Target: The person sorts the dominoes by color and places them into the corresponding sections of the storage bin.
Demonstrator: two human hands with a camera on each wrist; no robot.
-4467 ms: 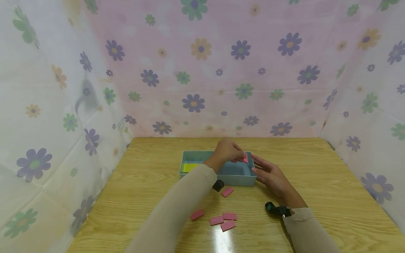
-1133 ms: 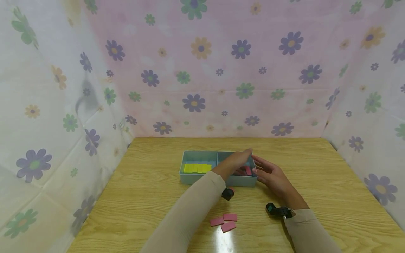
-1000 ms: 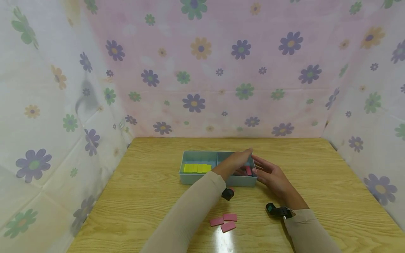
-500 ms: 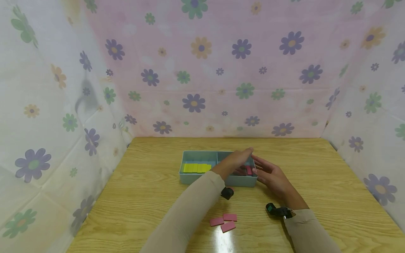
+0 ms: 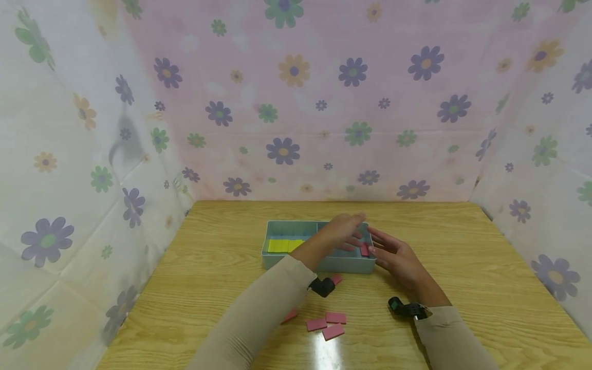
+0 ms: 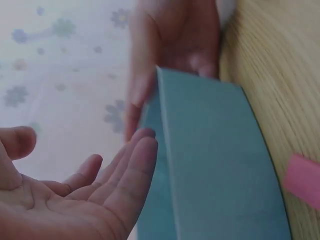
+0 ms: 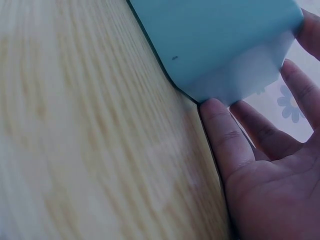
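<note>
My left hand (image 5: 341, 232) hovers over the right compartment of a blue-green divided box (image 5: 347, 264). Its fingers are spread and hold nothing, as the left wrist view also shows. Beneath the fingertips, a pink block (image 5: 365, 250) lies in that compartment against the right end. My right hand (image 5: 398, 259) rests against the box's right end wall; in the right wrist view its fingers (image 7: 225, 132) extend along the outside of the corner. A row of yellow blocks (image 5: 283, 246) fills part of the left compartment, partly hidden by my left forearm.
Three pink blocks (image 5: 333, 332) lie close together on the wooden table (image 5: 222, 246) in front of the box. Another pink block (image 5: 290, 315) is partly covered by my left sleeve, and one more (image 5: 337, 279) shows beside the left wrist camera (image 5: 324, 287).
My left hand carried a pink block over the right compartment earlier; that block now lies inside. Since half a second ago the left hand has lifted and drawn back leftward. My right hand stays put.
</note>
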